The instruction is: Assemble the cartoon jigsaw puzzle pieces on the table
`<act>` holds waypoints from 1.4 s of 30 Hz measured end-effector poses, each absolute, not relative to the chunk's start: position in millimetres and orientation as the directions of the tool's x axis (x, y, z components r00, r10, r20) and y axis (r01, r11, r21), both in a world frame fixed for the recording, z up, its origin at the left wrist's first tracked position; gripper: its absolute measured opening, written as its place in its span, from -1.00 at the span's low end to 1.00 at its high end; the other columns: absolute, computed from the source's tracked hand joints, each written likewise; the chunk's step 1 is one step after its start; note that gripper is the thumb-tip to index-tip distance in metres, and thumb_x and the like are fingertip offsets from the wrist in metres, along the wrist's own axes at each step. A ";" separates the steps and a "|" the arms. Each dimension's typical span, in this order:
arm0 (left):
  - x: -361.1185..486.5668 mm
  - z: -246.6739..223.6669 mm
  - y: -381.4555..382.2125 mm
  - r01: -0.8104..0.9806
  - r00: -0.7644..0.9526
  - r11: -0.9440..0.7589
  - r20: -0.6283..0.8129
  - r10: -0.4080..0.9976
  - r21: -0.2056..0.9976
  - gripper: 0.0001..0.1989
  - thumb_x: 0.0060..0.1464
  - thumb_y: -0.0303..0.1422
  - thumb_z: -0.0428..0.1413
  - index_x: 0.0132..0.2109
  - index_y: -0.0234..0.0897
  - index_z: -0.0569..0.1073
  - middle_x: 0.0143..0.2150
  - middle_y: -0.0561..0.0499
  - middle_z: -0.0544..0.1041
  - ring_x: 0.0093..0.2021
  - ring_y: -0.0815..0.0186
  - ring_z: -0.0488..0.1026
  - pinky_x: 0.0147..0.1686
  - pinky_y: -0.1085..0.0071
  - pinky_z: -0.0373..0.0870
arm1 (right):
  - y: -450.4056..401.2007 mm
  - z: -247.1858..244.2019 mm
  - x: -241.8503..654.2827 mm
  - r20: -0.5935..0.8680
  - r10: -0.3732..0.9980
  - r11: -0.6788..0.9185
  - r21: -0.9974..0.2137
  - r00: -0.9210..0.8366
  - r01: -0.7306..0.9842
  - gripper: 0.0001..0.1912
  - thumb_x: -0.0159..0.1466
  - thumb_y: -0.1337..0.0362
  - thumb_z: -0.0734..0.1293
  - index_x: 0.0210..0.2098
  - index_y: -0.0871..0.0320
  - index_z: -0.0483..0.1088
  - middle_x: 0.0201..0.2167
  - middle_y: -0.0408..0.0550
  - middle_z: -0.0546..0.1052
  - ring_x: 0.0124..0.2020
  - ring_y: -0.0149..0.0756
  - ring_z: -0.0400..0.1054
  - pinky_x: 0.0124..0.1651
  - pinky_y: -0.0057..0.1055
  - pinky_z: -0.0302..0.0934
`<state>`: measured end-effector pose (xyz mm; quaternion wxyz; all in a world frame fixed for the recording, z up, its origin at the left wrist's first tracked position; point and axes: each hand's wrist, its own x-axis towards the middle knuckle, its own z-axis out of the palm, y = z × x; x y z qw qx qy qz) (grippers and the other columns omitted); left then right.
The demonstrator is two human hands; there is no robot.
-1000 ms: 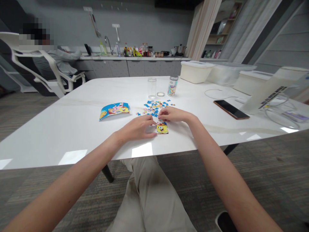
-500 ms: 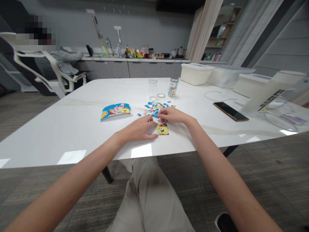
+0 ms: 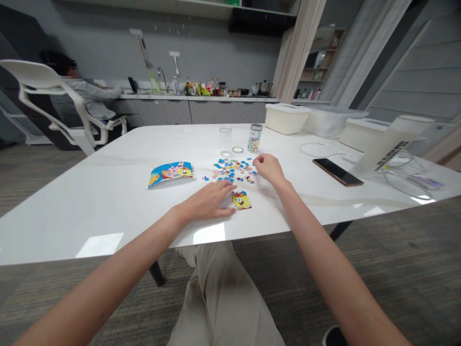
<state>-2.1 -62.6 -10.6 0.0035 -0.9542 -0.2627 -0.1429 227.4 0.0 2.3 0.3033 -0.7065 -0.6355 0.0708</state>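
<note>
Sits at a white table [image 3: 86,202], with the left hand [image 3: 209,199] palm down just left of a small joined puzzle block [image 3: 242,202] near the front edge. Holds the thumb and fingers of that hand apart, index tip by the block's upper left corner, thumb tip by the lower left; cannot tell about contact there. Has a yellow cartoon face on the block. Holds the right hand [image 3: 264,166] at the right side of the loose puzzle pieces [image 3: 230,169], fingertips drawn together; cannot tell about a piece pinched between them. Has those pieces, largely blue, scattered just beyond the block, and to their left 1 arched picture sheet [image 3: 173,174]. Faces, beyond the pieces, 1 clear jar [image 3: 225,142], 1 ring-like lid [image 3: 237,150] lying flat and 1 printed jar [image 3: 254,139], all near each other. Has, to the right, 1 dark phone [image 3: 337,172] lying beside a white cylinder [image 3: 391,146] with black lettering. Shares the room with 1 person [image 3: 91,96] in a white-framed chair [image 3: 30,74], far left.
</note>
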 end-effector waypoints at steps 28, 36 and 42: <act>-39.7 -11.6 -30.6 0.872 0.489 -0.463 0.328 0.808 -0.161 -0.71 0.14 -0.49 -0.13 -0.21 -0.33 0.50 -0.17 -0.20 0.55 -0.11 0.06 0.46 -0.12 0.17 0.31 | 4.8 -9.1 240.0 0.064 0.991 0.132 -0.377 -0.117 0.917 -0.60 0.14 0.18 0.37 -0.07 0.23 0.50 -0.13 0.12 0.55 -0.17 -0.16 0.43 -0.15 -0.42 0.23; -35.4 -10.6 -33.8 0.855 0.511 -0.509 0.324 0.797 -0.097 -0.71 0.12 -0.49 -0.11 -0.28 -0.34 0.53 -0.21 -0.21 0.57 -0.17 0.08 0.49 -0.14 0.15 0.34 | 6.6 -13.5 240.6 0.088 0.987 0.159 -0.420 -0.135 0.893 -0.61 0.13 0.16 0.41 -0.07 0.19 0.49 -0.14 0.07 0.53 -0.17 -0.22 0.41 -0.12 -0.41 0.24; -33.9 -9.8 -35.4 0.860 0.500 -0.502 0.332 0.800 -0.086 -0.72 0.08 -0.47 -0.09 -0.22 -0.33 0.51 -0.20 -0.19 0.57 -0.15 0.11 0.49 -0.11 0.16 0.34 | 10.2 -18.8 241.5 0.138 0.987 0.129 -0.347 -0.086 0.929 -0.72 0.20 0.35 0.32 -0.09 0.15 0.50 -0.13 0.07 0.50 -0.14 -0.25 0.38 -0.04 -0.41 0.18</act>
